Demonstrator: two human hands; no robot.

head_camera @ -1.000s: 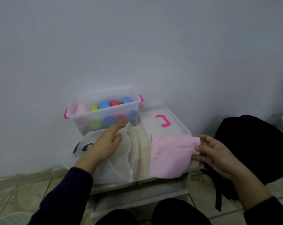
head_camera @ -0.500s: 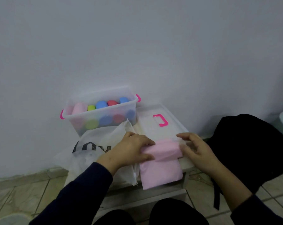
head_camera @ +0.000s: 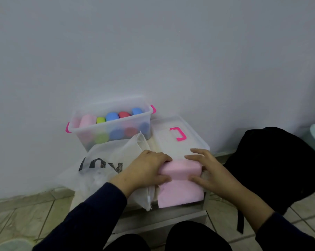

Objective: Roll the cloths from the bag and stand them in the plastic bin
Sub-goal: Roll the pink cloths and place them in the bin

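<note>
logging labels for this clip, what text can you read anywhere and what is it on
"KU": large dark letters on the white bag, as they appear from this view; the print is partly folded and may be upside down, so the word is incomplete.
No other text is readable: the bin, its lid and the pink cloth show none.

The light is soft, even and rather dim, with a cool grey cast over the wall (head_camera: pixel 153 51) and no hard shadows or glare. The picture is slightly soft throughout, and the black bag (head_camera: pixel 272 165) at the right loses all detail in darkness. Wide-angle distortion bends the floor tiles (head_camera: pixel 23 214) toward the lower corners
</note>
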